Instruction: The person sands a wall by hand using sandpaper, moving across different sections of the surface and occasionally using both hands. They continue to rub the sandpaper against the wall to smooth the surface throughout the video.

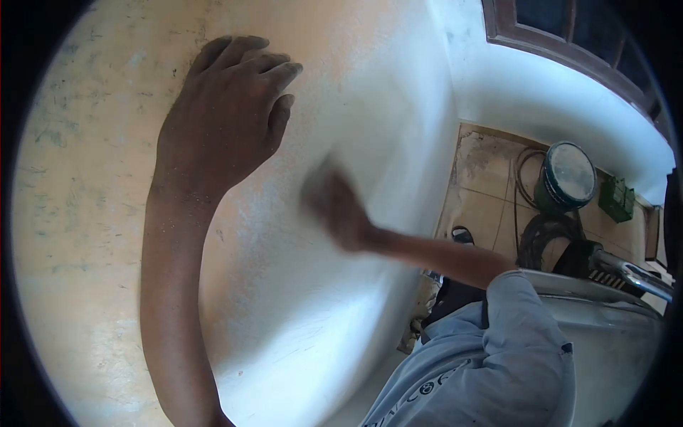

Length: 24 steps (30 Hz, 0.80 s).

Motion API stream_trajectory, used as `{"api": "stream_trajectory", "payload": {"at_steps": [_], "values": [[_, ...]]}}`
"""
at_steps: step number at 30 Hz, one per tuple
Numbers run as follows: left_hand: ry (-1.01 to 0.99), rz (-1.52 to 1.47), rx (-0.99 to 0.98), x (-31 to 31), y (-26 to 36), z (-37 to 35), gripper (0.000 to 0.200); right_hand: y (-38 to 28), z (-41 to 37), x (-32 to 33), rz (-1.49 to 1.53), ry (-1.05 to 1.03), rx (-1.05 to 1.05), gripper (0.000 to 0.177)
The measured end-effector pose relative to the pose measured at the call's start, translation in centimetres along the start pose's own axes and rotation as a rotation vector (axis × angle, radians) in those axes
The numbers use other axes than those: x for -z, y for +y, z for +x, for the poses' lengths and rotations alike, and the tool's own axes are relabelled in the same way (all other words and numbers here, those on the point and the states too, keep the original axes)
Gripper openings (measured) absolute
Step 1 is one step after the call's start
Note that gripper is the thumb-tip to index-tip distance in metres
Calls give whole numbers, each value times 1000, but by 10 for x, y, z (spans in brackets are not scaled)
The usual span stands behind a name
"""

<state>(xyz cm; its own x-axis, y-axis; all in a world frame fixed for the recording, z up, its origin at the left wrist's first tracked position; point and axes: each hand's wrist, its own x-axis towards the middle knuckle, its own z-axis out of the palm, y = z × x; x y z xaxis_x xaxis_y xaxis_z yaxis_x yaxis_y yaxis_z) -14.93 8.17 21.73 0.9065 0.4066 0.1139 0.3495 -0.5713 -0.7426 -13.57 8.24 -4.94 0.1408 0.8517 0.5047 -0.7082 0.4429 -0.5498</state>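
My left hand (231, 99) rests on the pale wall (92, 213) at the upper left, back toward the camera. Its fingers are slightly bent and apart, their tips greyish, with nothing visible in them. My right hand (334, 203) is at the middle of the view, over the whiter part of the wall surface. Motion smears its fingers, and a grey blur lies at their tips; whether it holds something cannot be made out. Patchy marks and scratches show on the wall near both hands.
A dark bucket with a whitish lid (570, 172) stands on the tiled floor (484, 213) at the right, near coiled hose (544, 238) and a green container (617, 199). A metal-framed object (629, 274) lies behind my shoulder. A brown-framed window (555, 43) is at the upper right.
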Motion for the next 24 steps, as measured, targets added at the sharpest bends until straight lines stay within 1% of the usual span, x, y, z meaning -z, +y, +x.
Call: {"api": "stream_trajectory", "payload": {"at_steps": [1, 2, 5, 6, 7, 9, 11, 12, 13, 14, 15, 16, 17, 19, 21, 22, 23, 24], "values": [[3, 2, -8, 1, 0, 1, 26, 11, -22, 8, -599, -346, 173, 39], [11, 8, -11, 0, 1, 2, 26, 22, -44, 17, -904, -597, 438, 37], [13, 8, -33, -2, -1, 2, 26, 20, 6, 66, -1108, -623, 882, 33], [9, 0, -34, -2, -2, 4, 26, 6, 28, 86, -1160, -365, 871, 33], [5, -12, -25, -2, -3, 2, 26, 5, 39, 86, -1099, -100, 761, 34], [3, -12, 9, -5, -4, -1, 26, 3, 60, 86, -811, 393, 531, 40], [27, 4, 10, -2, -1, -1, 27, 13, 43, 68, -873, 589, 340, 42], [51, 18, 1, -1, 1, 0, 27, 20, 21, 40, -816, 583, 348, 39], [71, 32, -9, 1, 3, 0, 27, 29, -13, 5, -827, 483, 391, 36], [30, 36, 4, 1, 2, -3, 29, 38, -51, -28, -878, 319, 448, 34], [-12, 43, 12, 2, 2, -2, 30, 42, -82, -46, -952, 107, 532, 33], [-58, 48, 18, 3, 2, -2, 31, 39, -92, -45, -1012, -148, 711, 31], [-23, -19, -7, 3, 1, -3, 28, 36, -102, -43, -1022, -426, 874, 29], [52, -142, -71, 5, -4, 1, 25, 24, -59, 0, -1153, -607, 972, 29], [46, -154, -75, 5, -5, 3, 25, 26, -11, 41, -1159, -75, 825, 36], [45, -166, -64, 5, -5, 1, 25, 21, 5, 42, -797, 164, 432, 38], [37, -152, -70, 3, -5, 0, 25, 15, 21, 43, -303, 474, 170, 41], [33, -133, -77, 2, -6, 0, 25, 6, 30, 43, -952, 543, 269, 44]]}}
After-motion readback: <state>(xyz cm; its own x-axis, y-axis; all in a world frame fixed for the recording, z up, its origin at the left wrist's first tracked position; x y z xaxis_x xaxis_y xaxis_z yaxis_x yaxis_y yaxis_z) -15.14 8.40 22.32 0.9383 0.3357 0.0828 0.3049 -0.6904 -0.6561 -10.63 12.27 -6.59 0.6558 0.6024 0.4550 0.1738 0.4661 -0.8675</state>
